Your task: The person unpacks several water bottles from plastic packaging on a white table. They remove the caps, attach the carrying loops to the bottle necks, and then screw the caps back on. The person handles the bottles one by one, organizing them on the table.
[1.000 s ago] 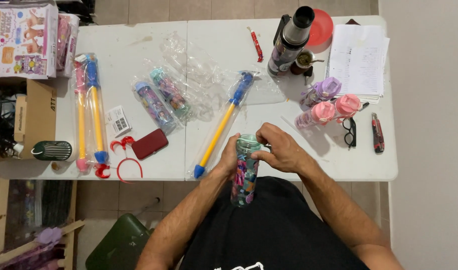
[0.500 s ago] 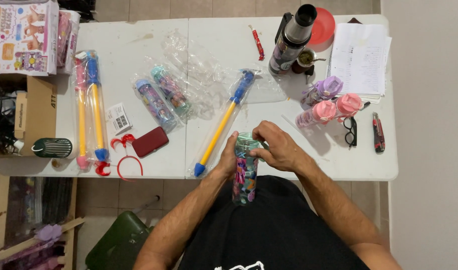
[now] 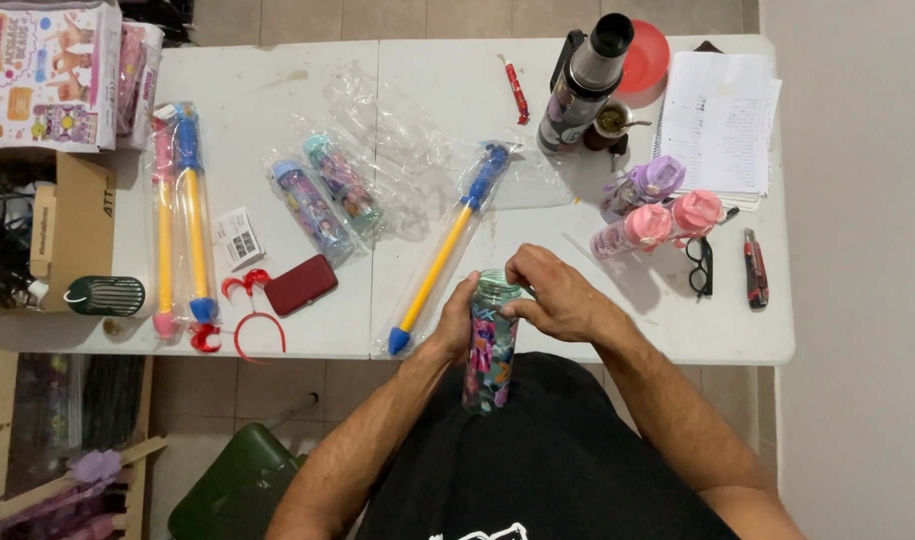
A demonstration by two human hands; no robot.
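Bottle [image 3: 491, 352], clear with colourful print, held upright at near edge of white bench [image 3: 278, 90], against lap. Left hand [image 3: 457, 318] wrapped around upper body, fingers closed on it. Right hand [image 3: 558, 298] over open mouth, fingers pinched at rim. Yellow water pump [image 3: 446, 250] in plastic just left.

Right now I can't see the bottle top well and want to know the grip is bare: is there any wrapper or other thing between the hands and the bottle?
Nothing visible. The left hand wraps the printed bottle directly, and the right hand has its fingertips on the teal cap. The clear wrappers lie apart on the table.
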